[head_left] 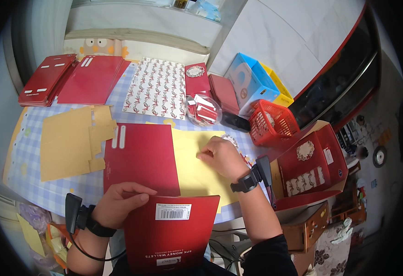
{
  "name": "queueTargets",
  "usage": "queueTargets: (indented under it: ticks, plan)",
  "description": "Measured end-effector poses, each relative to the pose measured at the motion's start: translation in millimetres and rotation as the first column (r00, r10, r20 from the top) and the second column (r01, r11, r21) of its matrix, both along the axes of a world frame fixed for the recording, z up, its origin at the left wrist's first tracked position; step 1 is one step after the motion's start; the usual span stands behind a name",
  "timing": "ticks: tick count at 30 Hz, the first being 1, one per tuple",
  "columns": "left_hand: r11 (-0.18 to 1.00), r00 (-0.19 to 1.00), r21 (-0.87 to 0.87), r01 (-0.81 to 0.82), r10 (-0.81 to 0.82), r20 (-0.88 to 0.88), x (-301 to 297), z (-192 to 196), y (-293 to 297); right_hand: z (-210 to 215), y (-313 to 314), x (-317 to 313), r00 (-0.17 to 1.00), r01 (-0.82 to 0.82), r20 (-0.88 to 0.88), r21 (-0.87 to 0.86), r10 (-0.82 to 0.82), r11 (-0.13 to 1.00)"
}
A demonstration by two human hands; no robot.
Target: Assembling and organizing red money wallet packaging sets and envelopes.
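At the near table edge, my left hand [121,202] is closed on the upper left corner of a dark red cardboard wallet pack [171,234], thumb and fingers along its top edge. The pack tilts toward me and bears a white barcode label [173,212]. Behind it lies a flat red card sheet [141,156] with two pale slots. My right hand [222,156] is over a yellow sheet [187,170], its fingers curled together. Anything in its fingertips is hidden. Partly behind that hand is a patterned white label [230,139].
Tan card [66,142] lies left. Red stacks [49,78] [91,80], a patterned sheet [155,87] and a clear bowl of labels [204,110] stand at the back. A red basket [275,122], blue box [252,80] and open red carton [302,161] are on the right.
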State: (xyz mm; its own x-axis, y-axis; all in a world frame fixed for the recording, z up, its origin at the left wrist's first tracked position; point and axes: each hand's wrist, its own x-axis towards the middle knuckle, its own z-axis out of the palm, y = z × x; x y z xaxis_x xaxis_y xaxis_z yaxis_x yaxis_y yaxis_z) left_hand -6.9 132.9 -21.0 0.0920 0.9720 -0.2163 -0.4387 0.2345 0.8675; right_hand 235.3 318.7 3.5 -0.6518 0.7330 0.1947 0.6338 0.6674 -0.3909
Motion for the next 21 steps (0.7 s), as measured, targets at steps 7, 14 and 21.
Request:
queueTargets:
  ticks: [7,14,21]
  plan:
    - [0.999,0.999,-0.010,0.039,-0.039,0.008,-1.2,3.9,0.7,-2.8,2.0,3.6,1.000,0.019,0.020,0.051,-0.020,0.999]
    - [0.999,0.999,-0.008,0.035,-0.035,0.018,-1.2,1.3,-0.1,1.0,-2.1,-0.6,0.999,0.048,0.014,-0.012,-0.048,0.999]
    - [0.999,0.999,-0.007,0.035,-0.035,0.035,-0.1,3.0,0.4,-7.5,3.5,1.8,0.998,0.063,0.003,0.045,-0.063,0.997]
